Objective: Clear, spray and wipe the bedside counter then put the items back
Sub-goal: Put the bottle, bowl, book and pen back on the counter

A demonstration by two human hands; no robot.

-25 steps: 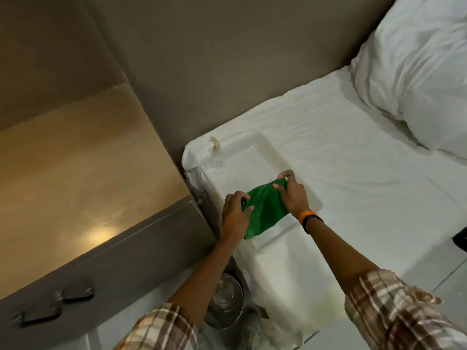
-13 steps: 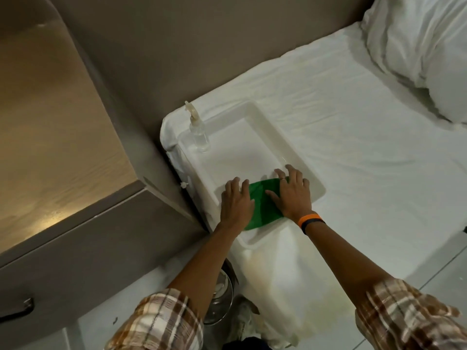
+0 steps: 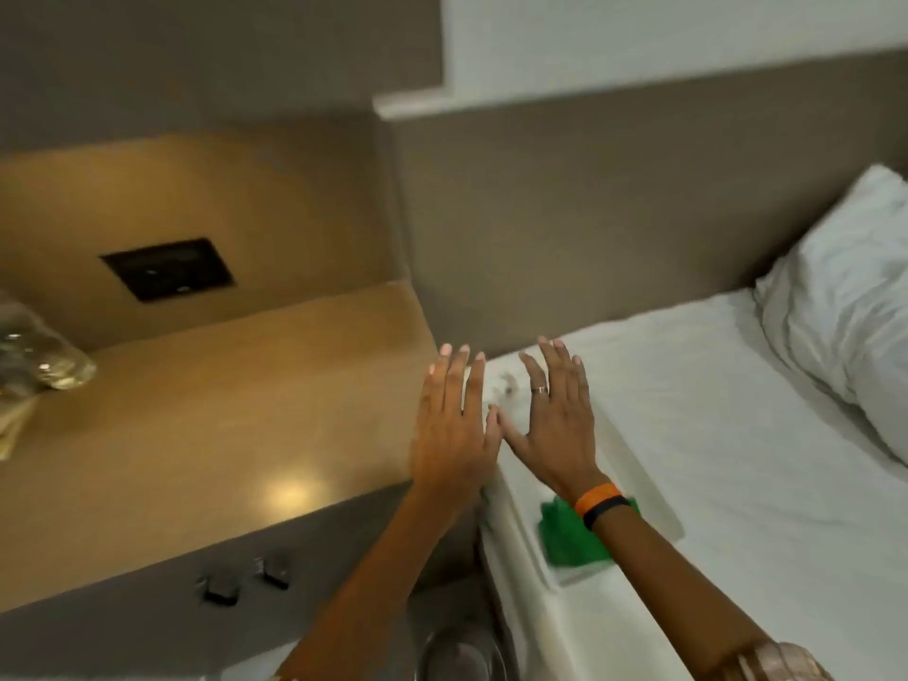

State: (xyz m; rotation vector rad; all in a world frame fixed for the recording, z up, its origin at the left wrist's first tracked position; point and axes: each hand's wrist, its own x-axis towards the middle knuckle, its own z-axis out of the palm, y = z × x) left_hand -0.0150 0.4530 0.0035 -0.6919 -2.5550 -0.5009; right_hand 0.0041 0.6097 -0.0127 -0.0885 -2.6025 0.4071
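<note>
Nearest the camera: a round metal bin (image 3: 459,653) on the floor, low in the frame, in the gap between the desk and the bed. 2 forearms reach up from the bottom edge; a plaid sleeve (image 3: 781,662) shows on the right arm.

Green cloth (image 3: 572,535) lies crumpled in the near end of a white tray (image 3: 661,513) that sits on the bed (image 3: 737,459) at its left edge. The right wrist, with an orange and black band (image 3: 602,503), crosses above the cloth; neither hand touches it.

Left hand (image 3: 454,425): flat, fingers spread wide, holding nothing, over the right edge of the desk. Right hand (image 3: 555,420): flat, fingers spread wide, holding nothing, over the far end of the tray; 1 ring on a finger. The 2 thumbs nearly meet. A small blurred object shows between the hands, cannot tell what it is.

Desk (image 3: 221,425): wooden top, mostly bare, a light glare near its front edge. Grey drawer front below with 2 dark handles (image 3: 245,577). At the far left edge, a clear glass object (image 3: 39,356), blurred, with something pale under it, cut off by the frame.

Farther back: dark rectangular panel (image 3: 169,270) set in the wooden back wall behind the desk. Grey headboard (image 3: 565,213) behind the bed. White pillow (image 3: 845,307) at far right on the bed.
</note>
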